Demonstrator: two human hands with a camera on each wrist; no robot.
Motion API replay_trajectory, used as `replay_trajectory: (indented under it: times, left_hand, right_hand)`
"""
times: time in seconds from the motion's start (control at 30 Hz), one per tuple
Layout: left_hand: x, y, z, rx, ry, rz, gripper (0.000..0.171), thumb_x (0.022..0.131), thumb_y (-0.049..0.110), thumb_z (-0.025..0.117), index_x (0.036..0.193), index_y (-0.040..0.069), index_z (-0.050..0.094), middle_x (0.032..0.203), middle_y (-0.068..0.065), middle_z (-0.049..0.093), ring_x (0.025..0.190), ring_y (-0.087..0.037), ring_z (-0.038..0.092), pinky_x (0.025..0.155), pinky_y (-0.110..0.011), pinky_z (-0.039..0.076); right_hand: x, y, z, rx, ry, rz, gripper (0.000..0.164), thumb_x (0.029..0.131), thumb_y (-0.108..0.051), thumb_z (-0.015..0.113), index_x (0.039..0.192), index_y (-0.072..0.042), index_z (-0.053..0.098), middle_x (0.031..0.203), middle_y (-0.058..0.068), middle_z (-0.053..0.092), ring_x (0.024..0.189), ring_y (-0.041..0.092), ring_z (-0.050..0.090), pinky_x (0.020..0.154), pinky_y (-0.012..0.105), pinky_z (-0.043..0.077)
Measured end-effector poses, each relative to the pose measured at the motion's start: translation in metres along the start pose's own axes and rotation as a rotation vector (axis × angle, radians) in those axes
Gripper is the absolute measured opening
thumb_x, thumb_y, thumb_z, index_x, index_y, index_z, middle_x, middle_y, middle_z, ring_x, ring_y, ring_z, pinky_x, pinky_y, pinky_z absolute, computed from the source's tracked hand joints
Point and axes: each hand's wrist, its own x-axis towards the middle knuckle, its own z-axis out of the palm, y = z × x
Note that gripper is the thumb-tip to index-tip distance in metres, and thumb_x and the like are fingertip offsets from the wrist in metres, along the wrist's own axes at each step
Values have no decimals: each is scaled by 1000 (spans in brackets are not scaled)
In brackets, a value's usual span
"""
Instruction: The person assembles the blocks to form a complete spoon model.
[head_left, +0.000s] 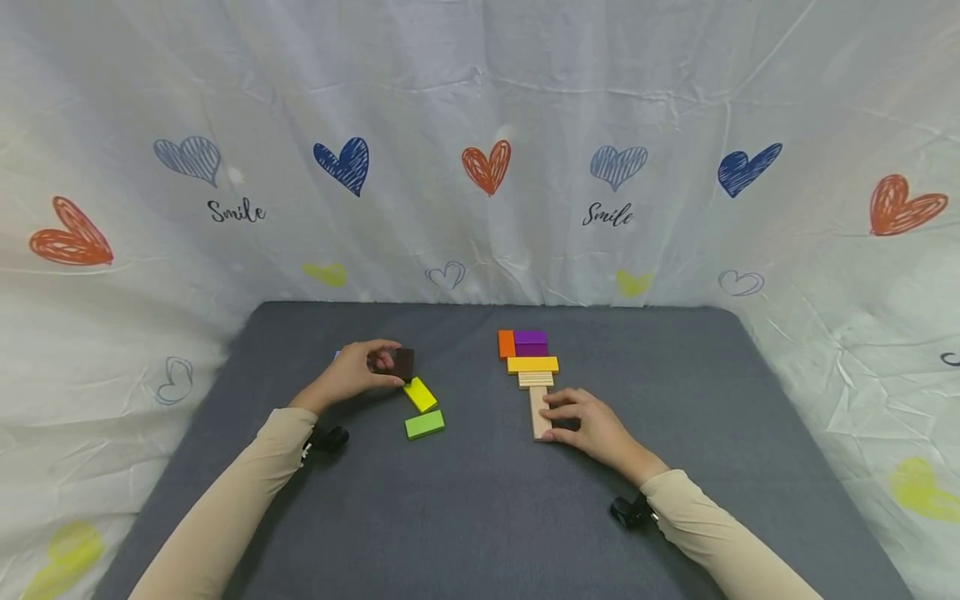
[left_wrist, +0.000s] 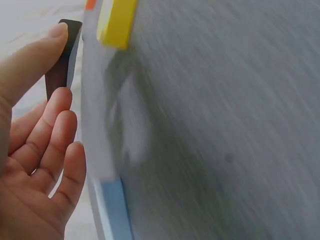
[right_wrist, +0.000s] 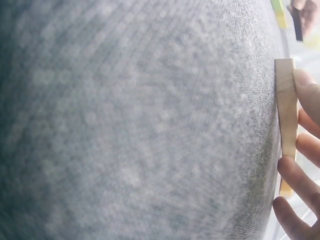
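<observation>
My left hand [head_left: 348, 368] pinches a dark brown block [head_left: 405, 365] between thumb and fingertips, above the left part of the table. In the left wrist view the same brown block [left_wrist: 61, 75] stands on end in the grasp. Just below it lie a yellow block [head_left: 421, 396] and a light green block [head_left: 424, 425]. A light blue block [left_wrist: 116, 210] is mostly hidden behind that hand in the head view. My right hand [head_left: 592, 425] touches a plain wooden block [head_left: 538, 412], thumb near its close end and loosely bent fingers along its right side.
Beyond the plain block, several thin wooden pieces [head_left: 536, 379] adjoin a yellow-orange block [head_left: 532, 365]. Behind that sit an orange block [head_left: 506, 344] and purple blocks [head_left: 530, 340]. The grey table [head_left: 465, 517] ends at a white curtain [head_left: 405, 242] with printed hearts.
</observation>
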Motion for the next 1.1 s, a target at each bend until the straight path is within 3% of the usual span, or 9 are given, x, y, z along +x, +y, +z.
replay_trajectory:
  times: [0.37,0.6,0.87,1.1]
  left_hand:
    - [56,52,40,-48,-2,73,67,76,36,85,134,16,59,100,-1,66,90,-16,62,75,-30,51]
    - [93,90,78,-54,69,139,68,74,36,87,133,13,61,99,-2,66,93,-18,62,81,-34,52]
    - [128,126,118,28,82,139,69,74,45,85,134,18,62,106,-3,64,100,-20,55,88,-37,50]
    - [145,149,140,158,92,115,70,76,55,79,137,25,60,121,-1,58,110,-20,49,97,-39,43]
  right_hand:
    - [-1,-1,1,13,2,-1,42,79,-37,82,117,-22,75,129,-5,66,119,19,59,101,45,50]
    - [0,1,1,-1,-14,18,41,80,-39,80,118,-23,74,129,-7,65,121,17,59,102,44,49]
    - [0,2,2,0,10,-19,40,79,-38,81,116,-22,76,128,-5,66,119,19,60,100,46,50]
    - [0,0,0,15,22,-37,39,79,-35,82,115,-21,76,127,-4,66,119,20,60,100,46,50]
